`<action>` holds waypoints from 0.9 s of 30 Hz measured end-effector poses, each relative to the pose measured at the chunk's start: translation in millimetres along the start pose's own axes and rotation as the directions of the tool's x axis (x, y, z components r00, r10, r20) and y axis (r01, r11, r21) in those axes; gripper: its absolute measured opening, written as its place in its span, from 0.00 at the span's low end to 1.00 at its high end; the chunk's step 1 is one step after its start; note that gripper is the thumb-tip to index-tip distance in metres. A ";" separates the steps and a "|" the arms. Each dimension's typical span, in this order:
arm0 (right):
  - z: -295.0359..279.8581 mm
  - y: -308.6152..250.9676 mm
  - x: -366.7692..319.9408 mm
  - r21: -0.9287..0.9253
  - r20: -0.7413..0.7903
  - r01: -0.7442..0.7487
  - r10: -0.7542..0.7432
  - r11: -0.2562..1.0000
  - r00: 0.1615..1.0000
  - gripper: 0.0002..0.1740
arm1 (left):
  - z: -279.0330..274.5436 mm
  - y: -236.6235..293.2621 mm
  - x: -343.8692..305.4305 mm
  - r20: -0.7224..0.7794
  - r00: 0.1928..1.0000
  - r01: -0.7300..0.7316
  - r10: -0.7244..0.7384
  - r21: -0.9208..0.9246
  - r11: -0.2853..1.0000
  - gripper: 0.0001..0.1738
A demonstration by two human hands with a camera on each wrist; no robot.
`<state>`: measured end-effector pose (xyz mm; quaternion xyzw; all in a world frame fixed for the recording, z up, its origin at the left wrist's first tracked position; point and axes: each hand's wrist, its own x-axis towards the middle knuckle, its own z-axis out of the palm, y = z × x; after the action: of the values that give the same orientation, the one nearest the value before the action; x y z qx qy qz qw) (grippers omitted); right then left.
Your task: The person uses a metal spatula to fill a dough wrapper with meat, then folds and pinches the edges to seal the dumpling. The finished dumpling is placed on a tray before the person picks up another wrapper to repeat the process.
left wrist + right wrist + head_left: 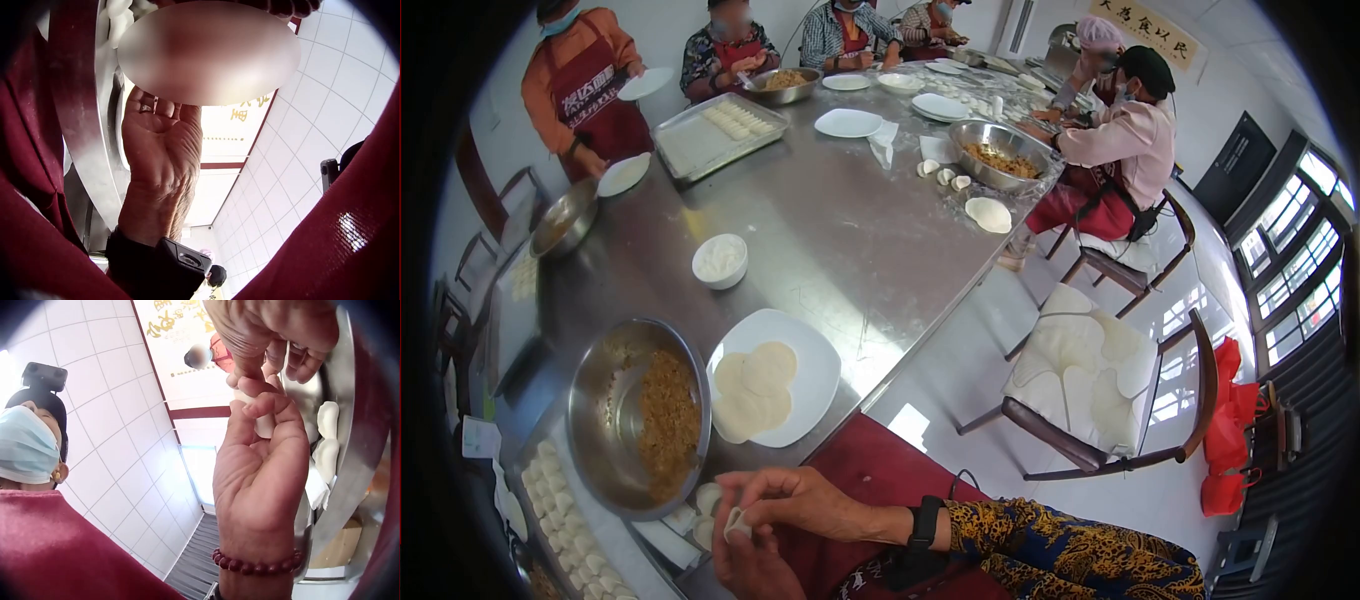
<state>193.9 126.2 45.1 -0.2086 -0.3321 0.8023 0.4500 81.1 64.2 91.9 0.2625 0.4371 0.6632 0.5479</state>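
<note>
A folded dumpling (738, 526) is between the fingertips of both hands, close over the table's near edge. My right hand (810, 500), with a black strap at the wrist, pinches its dough edge. Curled round its other side are the fingers of my left hand (762, 565), which wears a bead bracelet (256, 567) in the right wrist view. There the pale dumpling (265, 427) shows between the fingers. In the left wrist view the ringed right hand (162, 137) is palm toward the camera, and a blurred patch hides the fingertips.
Beside the hands stands a steel bowl (605, 400) of brown filling. A white plate (815, 400) bears round wrappers (758, 385); a small white bowl (720, 262) sits beyond. Finished dumplings (565, 510) lie in rows at lower left. An empty chair (1090, 370) stands right; several people work across the table.
</note>
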 end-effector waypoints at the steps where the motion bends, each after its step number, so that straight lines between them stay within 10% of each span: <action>1: -2.8 3.0 1.4 0.002 0.000 -0.003 0.003 1.000 1.000 0.05 | -0.1 -0.1 0.0 -0.003 1.000 0.001 -0.001 0.001 1.000 0.24; 3: -5.4 9.5 3.2 -0.125 -0.006 0.072 -0.073 0.990 0.997 0.05 | -0.4 1.7 0.5 0.146 0.960 -0.278 0.237 0.509 0.815 0.17; 6: 3.2 -8.5 -2.8 0.042 -0.009 -0.025 0.025 0.999 1.000 0.05 | -18.1 -13.0 7.5 0.221 0.931 -0.350 0.290 0.763 0.544 0.15; 7: 3.3 -4.8 -2.7 0.087 -0.032 -0.020 0.023 0.996 0.999 0.05 | -9.4 -15.0 3.1 -0.084 0.992 -0.045 0.090 0.432 0.901 0.14; 10: 3.2 -11.6 -3.8 0.055 -0.004 -0.056 0.056 0.997 0.998 0.05 | -19.1 -15.3 2.2 0.063 0.998 -0.025 0.029 -0.060 0.998 0.21; 27: -2.1 -27.0 -7.7 -0.179 0.032 -0.198 0.207 0.964 0.978 0.14 | -26.6 -4.8 4.0 0.176 0.980 0.072 -0.091 0.111 0.991 0.27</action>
<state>214.9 130.4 63.4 -0.2598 -0.3893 0.8168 0.3372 60.4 60.3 74.5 0.3315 0.4300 0.5899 0.5977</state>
